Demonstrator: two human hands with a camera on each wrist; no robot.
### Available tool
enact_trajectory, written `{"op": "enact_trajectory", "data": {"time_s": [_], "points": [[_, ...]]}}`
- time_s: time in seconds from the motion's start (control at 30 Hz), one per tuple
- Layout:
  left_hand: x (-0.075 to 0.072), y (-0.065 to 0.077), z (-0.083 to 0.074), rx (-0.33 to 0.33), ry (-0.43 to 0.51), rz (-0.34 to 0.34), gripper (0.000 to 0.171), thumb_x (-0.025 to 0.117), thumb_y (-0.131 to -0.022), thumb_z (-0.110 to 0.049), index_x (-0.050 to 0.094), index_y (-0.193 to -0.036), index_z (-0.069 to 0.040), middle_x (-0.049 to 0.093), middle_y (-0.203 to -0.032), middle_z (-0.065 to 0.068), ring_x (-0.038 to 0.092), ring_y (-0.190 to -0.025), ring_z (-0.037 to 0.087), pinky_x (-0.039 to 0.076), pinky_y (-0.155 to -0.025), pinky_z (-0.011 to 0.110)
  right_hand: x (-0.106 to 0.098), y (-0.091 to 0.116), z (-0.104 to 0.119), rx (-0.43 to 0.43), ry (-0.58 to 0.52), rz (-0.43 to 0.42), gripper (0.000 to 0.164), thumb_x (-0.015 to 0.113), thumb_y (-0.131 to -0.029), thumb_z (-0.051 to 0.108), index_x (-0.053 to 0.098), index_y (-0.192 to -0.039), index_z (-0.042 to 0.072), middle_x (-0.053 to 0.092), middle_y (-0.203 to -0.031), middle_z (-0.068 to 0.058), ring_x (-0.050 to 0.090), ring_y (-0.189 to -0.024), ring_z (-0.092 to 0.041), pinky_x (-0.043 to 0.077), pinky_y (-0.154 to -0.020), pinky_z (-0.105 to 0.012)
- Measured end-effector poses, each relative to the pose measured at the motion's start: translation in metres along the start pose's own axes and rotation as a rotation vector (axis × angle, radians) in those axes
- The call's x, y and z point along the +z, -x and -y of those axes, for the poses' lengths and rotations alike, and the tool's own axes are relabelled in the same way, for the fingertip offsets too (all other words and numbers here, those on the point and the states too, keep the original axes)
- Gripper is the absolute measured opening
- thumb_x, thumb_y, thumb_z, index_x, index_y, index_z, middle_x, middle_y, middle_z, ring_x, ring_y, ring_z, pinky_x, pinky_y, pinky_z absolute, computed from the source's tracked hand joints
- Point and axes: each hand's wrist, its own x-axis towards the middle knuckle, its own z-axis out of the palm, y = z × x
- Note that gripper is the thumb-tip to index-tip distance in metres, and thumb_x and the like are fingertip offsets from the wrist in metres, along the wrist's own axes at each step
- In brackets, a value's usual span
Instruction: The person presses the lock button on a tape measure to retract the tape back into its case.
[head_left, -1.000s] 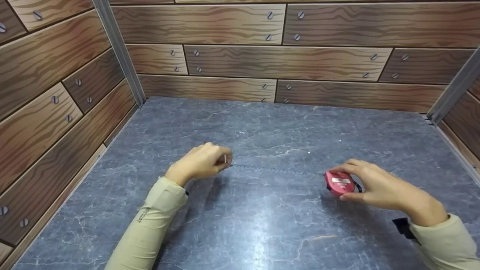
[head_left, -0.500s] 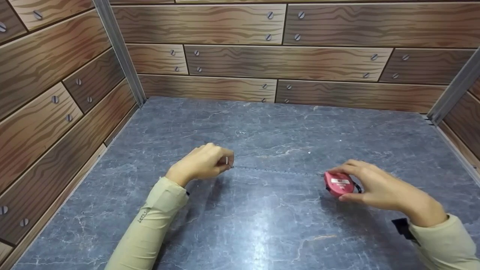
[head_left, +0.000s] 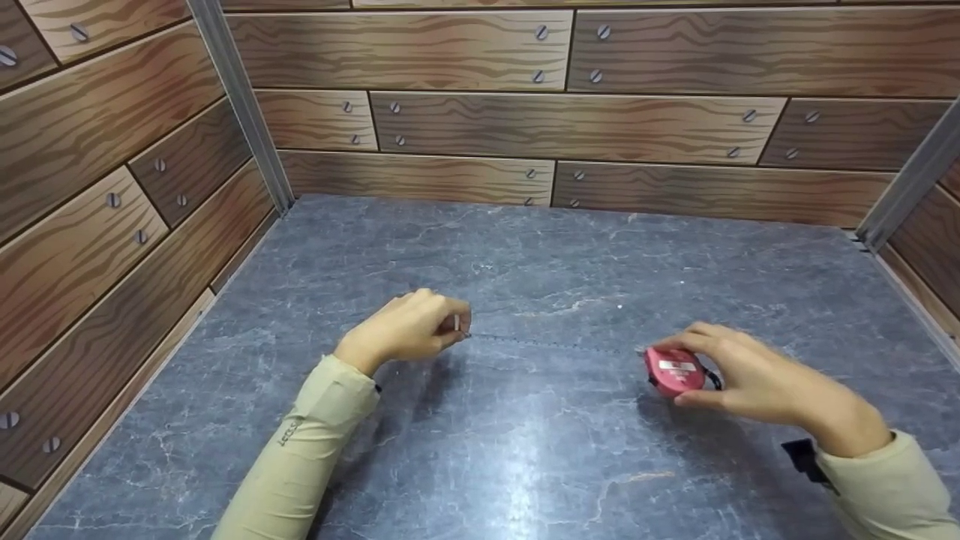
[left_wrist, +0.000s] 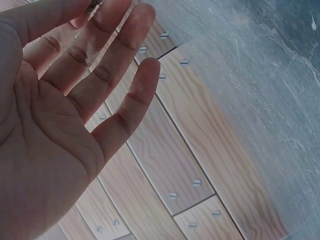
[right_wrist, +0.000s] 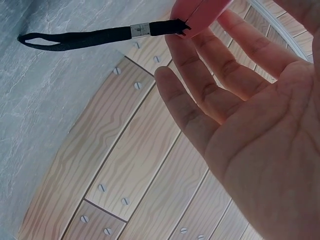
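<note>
On my feed, the right hand (head_left: 765, 379) grips the pink tape measure (head_left: 676, 373) over the bench (head_left: 480, 247); left of it, the left hand (head_left: 409, 324) pinches the blade (head_left: 551, 343) — drawn out, not yet wound back.

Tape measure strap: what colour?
Black, with a silver-coloured clasp; the strap shows best in the right wrist view.

Pale khaki sleeves (head_left: 279, 469), dark left-sleeve lettering (head_left: 289, 432), black strap (head_left: 804, 460) at right cuff (head_left: 862, 463)
</note>
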Motion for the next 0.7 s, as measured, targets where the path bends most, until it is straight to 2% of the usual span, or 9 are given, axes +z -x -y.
{"op": "enact_trajectory", "data": {"time_s": [0.33,0.7], "points": [[0.0015,-0.0003,-0.0022,-0.006,-0.002,0.0,0.017,0.063,-0.098,-0.006,0.066,-0.089,-0.02,0.048,-0.067,-0.011,0.045,-0.063,0.005,0.045,-0.064,0.031,0.0019,0.0001,0.0035,-0.02,0.01,-0.029,0.058,0.09,-0.086,0.035,0.071,-0.137,0.014,0.071,-0.123,0.0,0.068,-0.11,-0.023,0.057,-0.092,-0.049],[0.001,-0.0004,-0.0052,0.002,-0.013,0.005,0.012,0.066,-0.099,-0.01,0.07,-0.093,-0.019,0.05,-0.068,-0.01,0.046,-0.064,0.006,0.044,-0.062,0.031,0.0018,-0.0002,0.0073,-0.025,0.001,-0.026,0.057,0.091,-0.086,0.031,0.071,-0.137,0.015,0.07,-0.123,0.001,0.068,-0.111,-0.02,0.058,-0.091,-0.045]]}}
